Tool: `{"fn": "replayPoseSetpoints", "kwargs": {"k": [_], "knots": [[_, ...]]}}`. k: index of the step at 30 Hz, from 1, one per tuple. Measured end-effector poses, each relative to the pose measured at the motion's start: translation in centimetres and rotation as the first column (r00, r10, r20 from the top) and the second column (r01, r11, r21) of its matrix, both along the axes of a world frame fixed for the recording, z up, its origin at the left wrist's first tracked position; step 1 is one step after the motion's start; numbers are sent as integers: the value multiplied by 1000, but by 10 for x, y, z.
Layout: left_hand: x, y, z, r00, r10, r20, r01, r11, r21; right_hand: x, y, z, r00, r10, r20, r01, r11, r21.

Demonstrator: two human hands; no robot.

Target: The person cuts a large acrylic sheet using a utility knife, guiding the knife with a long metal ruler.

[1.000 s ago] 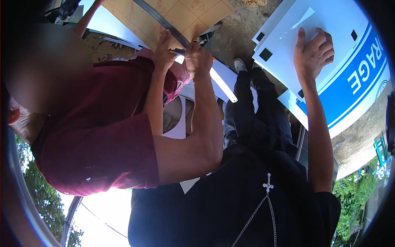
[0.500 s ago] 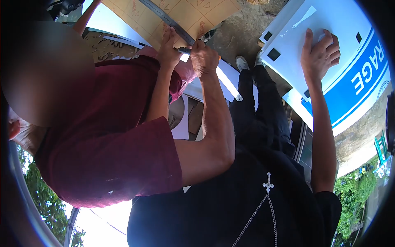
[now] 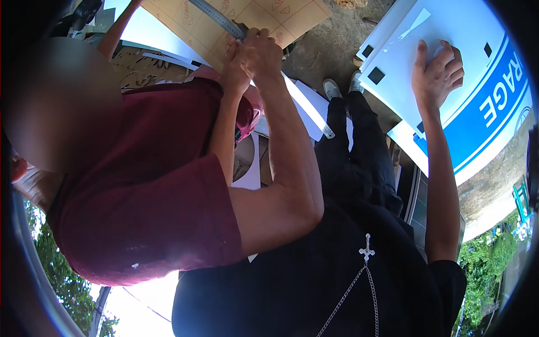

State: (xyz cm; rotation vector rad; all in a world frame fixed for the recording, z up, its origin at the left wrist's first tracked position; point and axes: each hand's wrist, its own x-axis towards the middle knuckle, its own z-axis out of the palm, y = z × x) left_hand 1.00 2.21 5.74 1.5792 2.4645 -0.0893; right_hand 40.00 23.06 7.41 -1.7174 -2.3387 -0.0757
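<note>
My right hand (image 3: 439, 76) rests on a white panel (image 3: 387, 50) at the upper right, fingers apart and slightly bent, with nothing held in them. Below and to the right of it runs a blue band (image 3: 483, 121) with white letters. My left hand is not in view. At the upper left, a co-worker's hand (image 3: 261, 53) is closed near a metal ruler (image 3: 216, 17) on a brown sheet (image 3: 295, 22) with red print. Their other hand (image 3: 233, 73) is beside it. A small dark object shows at those fingers, partly hidden.
The co-worker in a maroon shirt (image 3: 151, 213) leans across on the left, close to my body. White strips (image 3: 306, 106) lie below the brown sheet. My shoes (image 3: 332, 88) stand on the ground between the sheet and the panel.
The co-worker's closed hand has moved up and left along the ruler, nearer their other hand. My right hand has stayed in place on the panel.
</note>
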Motion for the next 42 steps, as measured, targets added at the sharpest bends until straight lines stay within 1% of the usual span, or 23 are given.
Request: {"fn": "replayPoseSetpoints", "kwargs": {"k": [4,9,13,16,19,22,25,28,31,34,37,41,42], "knots": [[-6,29,-4,990,-65,-123,41,980,-195,0,0,1,1000,-8,-1,8,1000,-7],[-15,67,-9,952,-197,-235,76,893,-444,0,0,0,1000,-4,-17,4,1000,5],[-16,81,-6,927,-260,-269,74,832,-550,0,0,-1,1000,-7,-22,7,1000,11],[-16,90,-3,915,-295,-277,78,800,-595,0,0,-2,1000,-18,-18,18,1000,0],[-16,97,-5,900,-317,-299,71,784,-617,-1,0,-1,1000,-6,-20,7,1000,28],[-12,98,0,884,-314,-346,43,793,-608,0,1,-2,1000,-7,-13,8,1000,25],[-14,101,5,885,-353,-302,76,751,-656,1,1,-4,1000,-22,1,22,1000,23],[-14,98,3,867,-363,-342,81,779,-622,1,1,-4,1000,-15,3,15,999,29],[-14,98,4,865,-378,-329,88,761,-642,0,0,-4,1000,-18,-7,19,999,26],[-15,99,0,882,-324,-341,51,787,-615,0,1,-4,1000,-13,-3,13,999,40],[-18,99,-2,890,-338,-305,74,768,-636,1,1,-5,1000,-6,-11,6,999,47],[-24,92,-21,914,-199,-353,-45,816,-576,-2,1,-3,1000,-19,-5,19,998,66],[-33,85,-31,927,-164,-337,-40,850,-525,-1,1,-4,1000,-21,-2,21,997,70]]}}
